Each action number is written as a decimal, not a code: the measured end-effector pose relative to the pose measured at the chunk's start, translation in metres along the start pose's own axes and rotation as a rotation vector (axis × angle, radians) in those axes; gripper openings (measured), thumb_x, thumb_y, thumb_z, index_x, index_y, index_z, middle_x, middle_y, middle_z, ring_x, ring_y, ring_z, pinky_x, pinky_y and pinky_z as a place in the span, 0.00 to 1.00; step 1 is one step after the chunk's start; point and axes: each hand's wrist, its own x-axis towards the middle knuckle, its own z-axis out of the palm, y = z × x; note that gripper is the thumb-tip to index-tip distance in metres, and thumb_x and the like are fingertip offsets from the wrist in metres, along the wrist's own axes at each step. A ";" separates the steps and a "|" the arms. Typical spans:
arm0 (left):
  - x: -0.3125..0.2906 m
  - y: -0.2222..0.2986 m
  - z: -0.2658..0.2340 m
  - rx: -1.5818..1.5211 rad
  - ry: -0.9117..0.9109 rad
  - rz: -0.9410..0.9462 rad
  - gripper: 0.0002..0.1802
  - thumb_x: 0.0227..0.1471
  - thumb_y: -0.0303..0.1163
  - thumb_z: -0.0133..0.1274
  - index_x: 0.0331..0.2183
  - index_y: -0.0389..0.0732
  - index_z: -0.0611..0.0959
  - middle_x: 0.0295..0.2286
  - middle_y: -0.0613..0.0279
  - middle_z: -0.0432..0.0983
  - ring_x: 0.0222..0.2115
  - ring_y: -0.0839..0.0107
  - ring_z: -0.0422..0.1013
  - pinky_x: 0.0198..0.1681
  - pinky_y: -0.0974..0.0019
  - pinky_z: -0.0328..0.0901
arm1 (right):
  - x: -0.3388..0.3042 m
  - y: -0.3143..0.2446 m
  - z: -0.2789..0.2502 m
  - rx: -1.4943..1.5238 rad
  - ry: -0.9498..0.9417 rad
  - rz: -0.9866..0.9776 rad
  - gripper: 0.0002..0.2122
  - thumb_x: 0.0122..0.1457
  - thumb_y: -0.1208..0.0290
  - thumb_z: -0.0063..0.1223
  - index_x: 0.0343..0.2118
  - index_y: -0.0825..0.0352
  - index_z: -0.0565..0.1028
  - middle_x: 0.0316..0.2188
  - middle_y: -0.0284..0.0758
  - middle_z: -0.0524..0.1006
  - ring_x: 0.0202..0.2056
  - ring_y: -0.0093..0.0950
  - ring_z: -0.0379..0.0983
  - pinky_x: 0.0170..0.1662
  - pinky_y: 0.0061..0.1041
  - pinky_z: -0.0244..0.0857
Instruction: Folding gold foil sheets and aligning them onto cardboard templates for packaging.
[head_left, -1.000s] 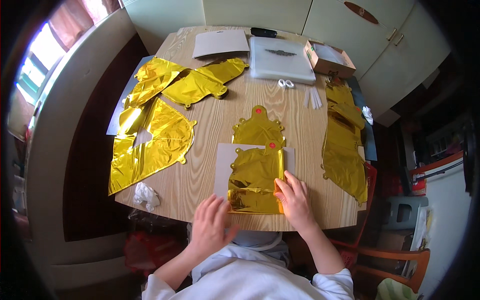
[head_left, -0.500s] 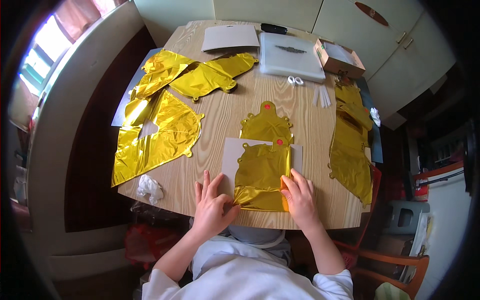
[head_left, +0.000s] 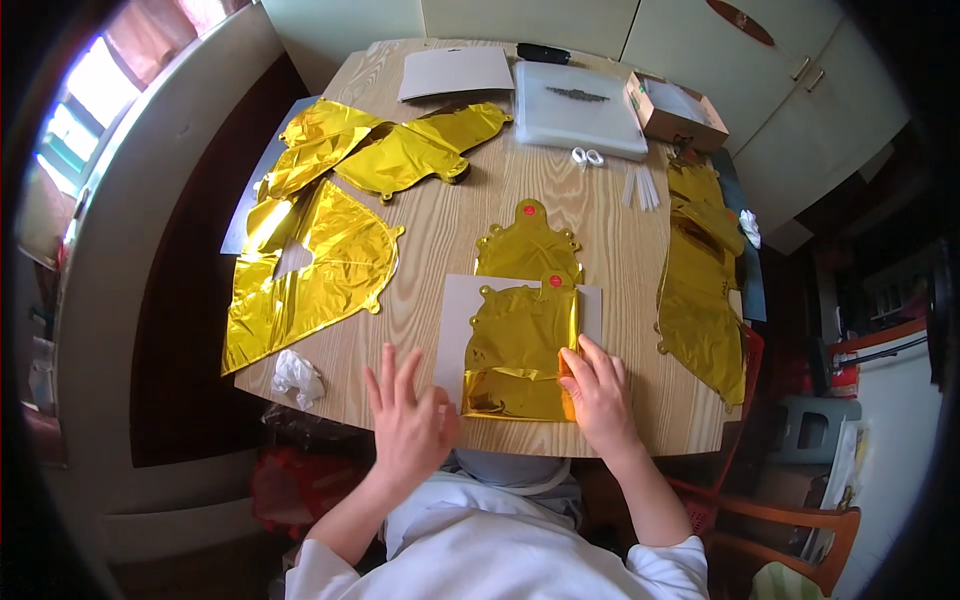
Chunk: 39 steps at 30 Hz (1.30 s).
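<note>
White top (head_left: 500, 555) on my operator, faint bluish cast, plain cloth, loosely creased at the near edge. Left sleeve (head_left: 325, 572) and right sleeve (head_left: 666, 572) match, each ending around the elbow. Forearms, left hand (head_left: 408, 425) and right hand (head_left: 600, 395) bare. Grey cloth (head_left: 513, 468) just far of the top; pale curved band (head_left: 525, 490) there, cord or hem, I can't tell.

Round red label (head_left: 555, 281) on folded gold foil (head_left: 515, 335) and 2nd red label (head_left: 529, 211) on gold foil pc. (head_left: 528, 245) behind it: any txt too sm. to read; dark mark (head_left: 578, 94) atop clear plastic stack (head_left: 575, 125) likewise illegible.
</note>
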 end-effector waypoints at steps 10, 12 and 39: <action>-0.003 0.058 0.015 0.037 -0.304 0.430 0.46 0.50 0.66 0.44 0.59 0.40 0.65 0.59 0.49 0.59 0.62 0.52 0.53 0.63 0.50 0.48 | 0.001 -0.003 -0.003 0.011 -0.018 0.033 0.19 0.54 0.73 0.58 0.50 0.65 0.73 0.52 0.41 0.69 0.44 0.41 0.68 0.48 0.36 0.64; 0.000 0.055 0.012 0.042 -0.334 0.413 0.48 0.49 0.69 0.42 0.60 0.42 0.65 0.59 0.49 0.58 0.62 0.50 0.51 0.63 0.49 0.47 | 0.001 -0.003 -0.002 0.007 -0.023 0.026 0.19 0.54 0.73 0.58 0.50 0.65 0.72 0.52 0.42 0.69 0.44 0.41 0.68 0.48 0.36 0.64; -0.027 0.056 -0.001 0.007 -0.273 0.370 0.47 0.46 0.64 0.51 0.54 0.34 0.71 0.57 0.40 0.60 0.60 0.47 0.55 0.61 0.49 0.53 | 0.000 -0.001 0.000 -0.019 -0.015 0.013 0.20 0.52 0.74 0.60 0.50 0.65 0.72 0.52 0.42 0.68 0.44 0.40 0.67 0.48 0.36 0.64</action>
